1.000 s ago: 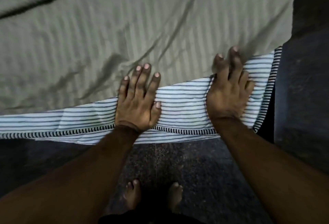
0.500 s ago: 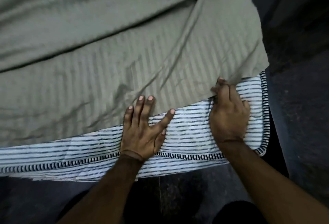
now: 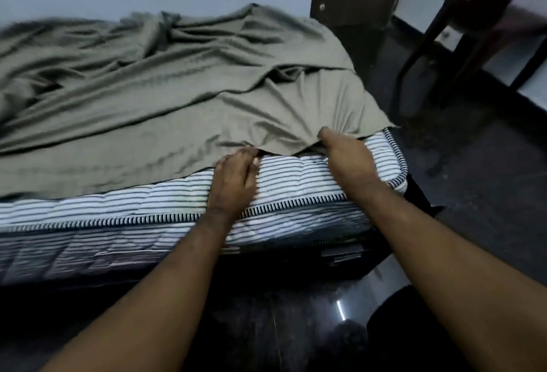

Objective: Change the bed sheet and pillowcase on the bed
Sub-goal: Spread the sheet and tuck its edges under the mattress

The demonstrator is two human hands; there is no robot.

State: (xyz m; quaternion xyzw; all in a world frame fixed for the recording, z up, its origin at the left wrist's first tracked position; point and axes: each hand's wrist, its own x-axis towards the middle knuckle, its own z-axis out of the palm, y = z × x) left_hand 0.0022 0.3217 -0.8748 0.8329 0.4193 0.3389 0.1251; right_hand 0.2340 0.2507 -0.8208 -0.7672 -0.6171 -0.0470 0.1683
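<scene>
While we have the crumpled olive-green bed sheet (image 3: pixel 165 99) bunched at the near edge of the striped mattress (image 3: pixel 296 176), the step looks like spreading or stripping it; can't tell which. Next we need a firm pull along the corner. Left hand (image 3: pixel 233 179) and right hand (image 3: pixel 346 155) both pinch the hem, fingers curled, forearms extended forward.

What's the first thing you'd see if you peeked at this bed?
A big rumpled olive-green sheet bunched over the bed. At its near edge the left hand and right hand grip it by the corner. Below them the striped mattress lies bare along the front.
</scene>
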